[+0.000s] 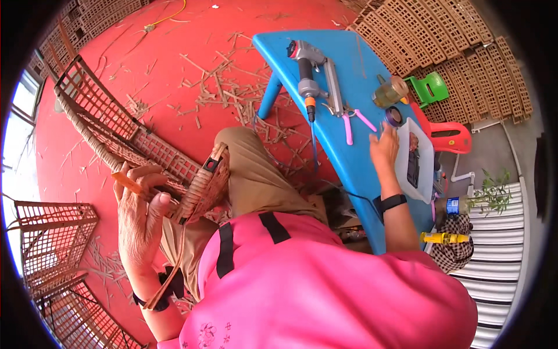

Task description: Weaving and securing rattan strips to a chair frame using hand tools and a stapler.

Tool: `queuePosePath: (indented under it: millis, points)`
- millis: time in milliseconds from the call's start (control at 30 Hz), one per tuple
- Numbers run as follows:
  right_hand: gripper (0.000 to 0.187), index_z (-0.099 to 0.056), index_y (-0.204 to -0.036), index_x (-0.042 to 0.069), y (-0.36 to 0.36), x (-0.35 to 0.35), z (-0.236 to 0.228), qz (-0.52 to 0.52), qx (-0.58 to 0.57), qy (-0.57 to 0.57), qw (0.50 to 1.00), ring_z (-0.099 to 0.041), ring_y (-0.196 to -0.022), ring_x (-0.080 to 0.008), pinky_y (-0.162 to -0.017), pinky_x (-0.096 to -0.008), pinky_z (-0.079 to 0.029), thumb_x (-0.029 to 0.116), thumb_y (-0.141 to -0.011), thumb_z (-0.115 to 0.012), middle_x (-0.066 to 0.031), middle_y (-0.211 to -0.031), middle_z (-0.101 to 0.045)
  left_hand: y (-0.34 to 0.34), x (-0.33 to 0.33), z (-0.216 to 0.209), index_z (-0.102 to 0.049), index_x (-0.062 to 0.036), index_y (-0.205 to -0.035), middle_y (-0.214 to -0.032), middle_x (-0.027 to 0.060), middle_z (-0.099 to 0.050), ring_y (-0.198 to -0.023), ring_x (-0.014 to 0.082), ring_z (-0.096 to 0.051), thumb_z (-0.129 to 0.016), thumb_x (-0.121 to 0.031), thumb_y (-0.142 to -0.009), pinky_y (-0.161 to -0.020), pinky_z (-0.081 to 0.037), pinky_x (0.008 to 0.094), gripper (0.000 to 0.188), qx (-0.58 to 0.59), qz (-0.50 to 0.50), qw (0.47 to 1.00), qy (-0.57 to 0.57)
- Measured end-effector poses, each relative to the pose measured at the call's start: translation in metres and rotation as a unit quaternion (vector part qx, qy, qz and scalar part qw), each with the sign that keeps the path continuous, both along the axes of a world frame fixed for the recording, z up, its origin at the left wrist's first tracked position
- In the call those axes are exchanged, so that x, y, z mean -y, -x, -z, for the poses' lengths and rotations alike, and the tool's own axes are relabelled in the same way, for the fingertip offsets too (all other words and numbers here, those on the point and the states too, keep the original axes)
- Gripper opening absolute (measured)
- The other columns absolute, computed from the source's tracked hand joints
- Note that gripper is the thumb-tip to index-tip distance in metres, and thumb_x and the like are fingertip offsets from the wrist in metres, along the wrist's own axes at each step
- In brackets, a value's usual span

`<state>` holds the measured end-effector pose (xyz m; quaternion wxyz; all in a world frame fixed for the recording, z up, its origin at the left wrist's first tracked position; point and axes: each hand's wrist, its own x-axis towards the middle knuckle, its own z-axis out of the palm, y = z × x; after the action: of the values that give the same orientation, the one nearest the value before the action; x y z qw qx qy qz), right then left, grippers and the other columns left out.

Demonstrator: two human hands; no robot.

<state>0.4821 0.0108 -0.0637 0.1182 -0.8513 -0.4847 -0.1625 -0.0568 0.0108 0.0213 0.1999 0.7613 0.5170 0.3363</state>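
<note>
In my left hand is an orange-handled tool, the fingers closed round it; its working end is hidden. That hand is against the corner of a long woven wicker frame, whose near end leans by my knee. A loose flat strip hangs down from the frame past my left wrist. Over the blue table, my right hand reaches out with thumb and forefinger apart. Its fingertips are close to a dark purple tape roll; whether they touch it cannot be made out.
On the table lie a pneumatic staple gun, pink-handled pliers, a jar and a white plastic bin. Cane scraps litter the red floor. More woven frames stand at left. Small green and red chairs stand beyond the table.
</note>
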Motion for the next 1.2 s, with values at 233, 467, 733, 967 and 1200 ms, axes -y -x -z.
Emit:
queuePosePath:
  millis: [233, 467, 733, 967, 1200]
  points:
    - [0.072, -0.048, -0.135, -0.002, 0.071, -0.151, -0.029, -0.182, -0.207, -0.045, 0.960, -0.059, -0.116, -0.0364, -0.098, -0.0443, -0.046, 0.048, -0.086, -0.064, -0.0246, -0.126, -0.061, 0.021, -0.011, -0.005, -0.070, -0.0026, -0.089, -0.109, 0.0106, -0.064, -0.115, 0.0319, -0.052, -0.061, -0.028, -0.091, -0.108, -0.030, 0.0469, 0.027, 0.001, 0.107, 0.994, 0.015]
    - [0.094, -0.053, -0.127, -0.009, 0.078, -0.265, 0.008, -0.149, -0.079, 0.146, 0.975, -0.060, -0.115, -0.0396, -0.097, -0.0456, -0.047, 0.065, -0.072, -0.069, -0.0291, -0.126, -0.059, 0.024, -0.019, 0.018, -0.074, -0.0058, -0.085, -0.107, 0.0029, -0.068, -0.117, 0.0268, -0.051, -0.071, -0.025, -0.085, -0.113, -0.027, 0.0432, 0.019, 0.047, 0.080, 0.996, -0.019]
    - [0.071, -0.053, -0.118, -0.011, 0.077, -0.274, 0.007, -0.143, -0.146, 0.196, 0.959, -0.065, -0.101, -0.0310, -0.088, -0.0358, -0.050, 0.029, -0.067, -0.081, -0.0259, -0.113, -0.062, 0.026, -0.020, 0.024, -0.077, -0.0078, -0.084, -0.098, 0.0017, -0.073, -0.099, 0.0148, -0.063, -0.070, -0.019, -0.085, -0.115, -0.024, 0.0411, 0.013, 0.111, 0.082, 0.990, -0.043]
    - [0.056, -0.043, -0.135, 0.001, 0.092, -0.166, -0.091, -0.340, -0.537, 0.021, 0.772, -0.059, -0.080, -0.0110, -0.068, -0.0228, -0.050, 0.003, -0.083, -0.064, -0.0096, -0.097, -0.061, 0.025, -0.020, 0.028, -0.077, -0.0056, -0.085, -0.098, 0.0027, -0.074, -0.100, 0.0150, -0.063, -0.070, -0.016, -0.085, -0.112, -0.029, 0.0396, 0.012, 0.109, 0.077, 0.989, -0.055]
    - [0.032, -0.057, -0.090, 0.000, 0.221, -0.015, -0.195, -0.360, -0.610, 0.138, 0.692, -0.058, -0.063, -0.0125, -0.060, -0.0267, -0.048, 0.018, -0.068, -0.072, -0.0043, -0.074, -0.056, 0.021, -0.023, 0.038, -0.075, -0.0045, -0.083, -0.094, 0.0019, -0.073, -0.098, 0.0157, -0.063, -0.069, -0.018, -0.086, -0.109, -0.032, 0.0389, 0.015, 0.108, 0.051, 0.989, -0.087]
